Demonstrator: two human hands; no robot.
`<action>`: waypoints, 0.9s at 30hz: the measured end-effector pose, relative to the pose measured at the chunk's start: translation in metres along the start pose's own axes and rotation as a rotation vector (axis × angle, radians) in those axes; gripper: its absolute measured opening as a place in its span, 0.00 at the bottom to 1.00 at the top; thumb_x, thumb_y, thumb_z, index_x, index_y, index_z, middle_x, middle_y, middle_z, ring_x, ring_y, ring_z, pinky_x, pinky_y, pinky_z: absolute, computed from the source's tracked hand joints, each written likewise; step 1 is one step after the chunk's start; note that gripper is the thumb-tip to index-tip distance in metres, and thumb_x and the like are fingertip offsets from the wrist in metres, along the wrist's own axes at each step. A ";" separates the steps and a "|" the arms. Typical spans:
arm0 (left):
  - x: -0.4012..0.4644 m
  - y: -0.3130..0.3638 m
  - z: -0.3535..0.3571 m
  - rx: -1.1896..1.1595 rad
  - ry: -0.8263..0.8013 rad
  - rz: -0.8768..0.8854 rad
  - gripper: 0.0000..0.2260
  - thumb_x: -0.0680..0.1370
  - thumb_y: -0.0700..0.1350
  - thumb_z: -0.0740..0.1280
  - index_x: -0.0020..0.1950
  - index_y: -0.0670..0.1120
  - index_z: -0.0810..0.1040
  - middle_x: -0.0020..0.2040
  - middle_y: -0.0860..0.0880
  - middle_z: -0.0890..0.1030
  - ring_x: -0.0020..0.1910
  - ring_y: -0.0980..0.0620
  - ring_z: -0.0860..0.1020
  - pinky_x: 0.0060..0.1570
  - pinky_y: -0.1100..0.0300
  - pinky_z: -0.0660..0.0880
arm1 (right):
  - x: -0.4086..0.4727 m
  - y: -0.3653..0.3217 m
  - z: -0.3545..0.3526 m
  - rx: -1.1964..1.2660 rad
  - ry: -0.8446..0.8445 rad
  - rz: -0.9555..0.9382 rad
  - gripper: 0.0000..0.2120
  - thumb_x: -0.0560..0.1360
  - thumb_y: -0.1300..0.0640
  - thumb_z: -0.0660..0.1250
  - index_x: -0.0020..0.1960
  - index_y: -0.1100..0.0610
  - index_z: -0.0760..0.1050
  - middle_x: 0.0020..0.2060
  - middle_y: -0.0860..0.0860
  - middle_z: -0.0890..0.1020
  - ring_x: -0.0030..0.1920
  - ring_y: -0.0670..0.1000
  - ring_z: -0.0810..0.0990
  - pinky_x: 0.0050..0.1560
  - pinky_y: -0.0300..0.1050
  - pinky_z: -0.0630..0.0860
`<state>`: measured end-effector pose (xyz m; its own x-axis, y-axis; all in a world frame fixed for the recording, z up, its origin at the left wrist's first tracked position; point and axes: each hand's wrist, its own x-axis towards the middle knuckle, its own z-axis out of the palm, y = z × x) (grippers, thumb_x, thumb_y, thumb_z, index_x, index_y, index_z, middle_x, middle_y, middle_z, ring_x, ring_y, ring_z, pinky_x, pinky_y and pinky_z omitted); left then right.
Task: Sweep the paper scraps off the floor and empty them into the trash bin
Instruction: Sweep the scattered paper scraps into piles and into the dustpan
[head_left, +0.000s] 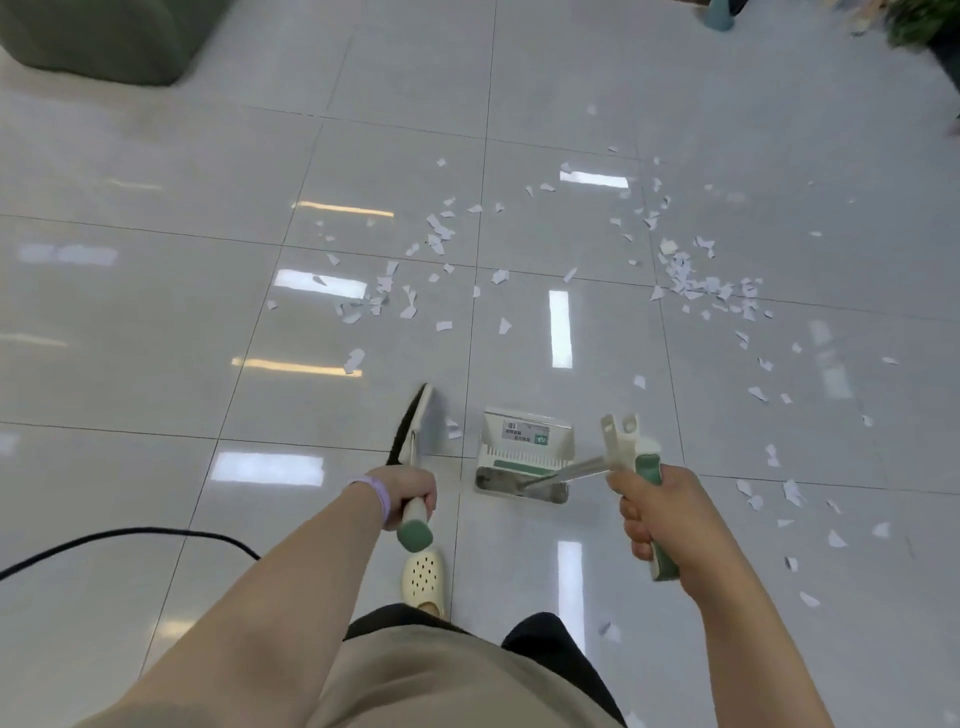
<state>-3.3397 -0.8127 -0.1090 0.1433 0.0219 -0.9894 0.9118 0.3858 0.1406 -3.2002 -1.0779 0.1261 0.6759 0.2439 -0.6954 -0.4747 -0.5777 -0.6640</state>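
Observation:
White paper scraps (696, 283) lie scattered over the glossy grey floor tiles, thickest at the centre right, with another patch (384, 291) to the left. My left hand (408, 493) grips the green-capped handle of a broom whose dark bristle head (413, 423) stands on the floor just ahead. My right hand (657, 514) grips the green and cream handle of a long-handled dustpan. Its white pan (524, 449) rests on the floor between the two hands, mouth facing away from me. No trash bin is in view.
A green upholstered seat (104, 36) stands at the far left. A black cable (130, 535) runs across the floor on the left. A potted plant (924, 26) and a teal leg (719, 15) sit at the far right. My cream slipper (423, 577) is below the broom handle.

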 end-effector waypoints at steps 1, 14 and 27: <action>-0.002 0.009 0.014 0.063 -0.023 -0.017 0.13 0.59 0.33 0.67 0.42 0.41 0.75 0.37 0.43 0.77 0.34 0.46 0.75 0.46 0.57 0.73 | 0.002 -0.004 -0.007 0.014 0.026 -0.005 0.09 0.78 0.61 0.64 0.40 0.56 0.69 0.27 0.51 0.67 0.24 0.48 0.62 0.26 0.40 0.61; -0.005 0.115 0.162 -0.349 -0.525 -0.122 0.07 0.78 0.34 0.62 0.43 0.43 0.68 0.33 0.53 0.65 0.23 0.58 0.65 0.20 0.68 0.64 | 0.062 -0.040 -0.127 0.117 0.204 -0.111 0.09 0.78 0.63 0.64 0.42 0.57 0.66 0.28 0.52 0.63 0.25 0.50 0.59 0.26 0.41 0.59; -0.048 0.137 0.115 -0.607 -0.163 0.028 0.10 0.79 0.34 0.60 0.42 0.45 0.65 0.29 0.51 0.67 0.20 0.57 0.67 0.18 0.68 0.66 | 0.159 -0.091 -0.154 0.073 0.004 -0.186 0.12 0.77 0.64 0.63 0.55 0.70 0.77 0.30 0.54 0.68 0.25 0.49 0.64 0.24 0.39 0.64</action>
<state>-3.1770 -0.8670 -0.0383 0.2646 -0.0826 -0.9608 0.5330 0.8429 0.0743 -2.9627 -1.1060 0.1181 0.7581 0.3384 -0.5575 -0.3808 -0.4643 -0.7996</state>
